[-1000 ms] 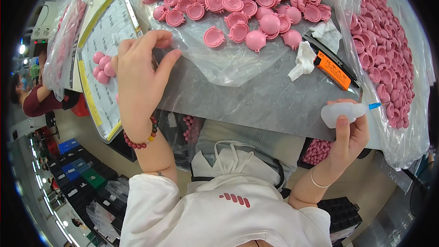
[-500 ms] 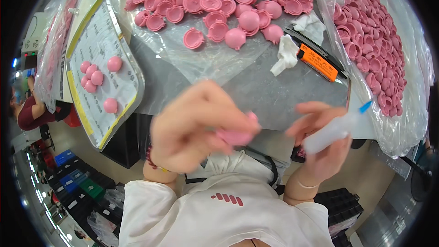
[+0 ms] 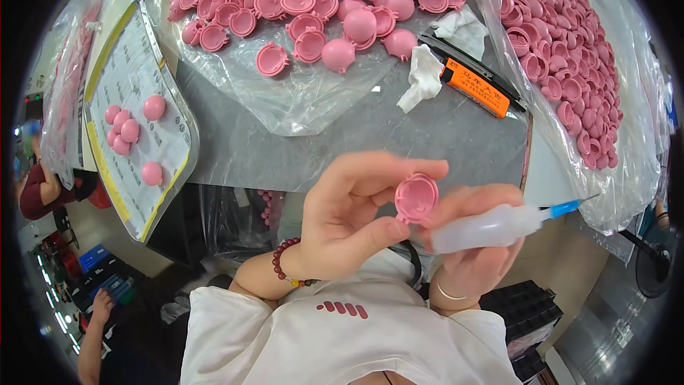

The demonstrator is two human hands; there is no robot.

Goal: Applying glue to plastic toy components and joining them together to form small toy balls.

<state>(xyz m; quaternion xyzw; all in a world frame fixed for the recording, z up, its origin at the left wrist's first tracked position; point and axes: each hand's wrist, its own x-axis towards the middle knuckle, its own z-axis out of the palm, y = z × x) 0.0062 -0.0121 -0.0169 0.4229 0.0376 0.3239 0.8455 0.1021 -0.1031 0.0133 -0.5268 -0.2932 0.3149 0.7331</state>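
Between the thumb and fingers of my left hand (image 3: 342,217) is a round pink plastic half shell (image 3: 417,199), its hollow side facing me. My right hand (image 3: 477,271) grips a translucent white squeeze bottle (image 3: 481,230) with a blue needle tip (image 3: 565,208) pointing right, away from the shell. The right fingertips come up against the shell's edge; whether they also hold it I cannot tell. Both hands are above the near edge of the grey table (image 3: 235,150).
Many loose pink shells (image 3: 310,44) lie on plastic sheeting at the back. A bag of shells (image 3: 570,78) is at right. Crumpled tissue (image 3: 422,78) and an orange box (image 3: 475,89) lie between. A tray (image 3: 173,135) at left bears several pink balls. Another person's hand (image 3: 103,305) shows lower left.
My hands have come together, and the shell has moved right with its hollow now showing. The bottle has shifted slightly. Another person's arm has appeared at the lower left.
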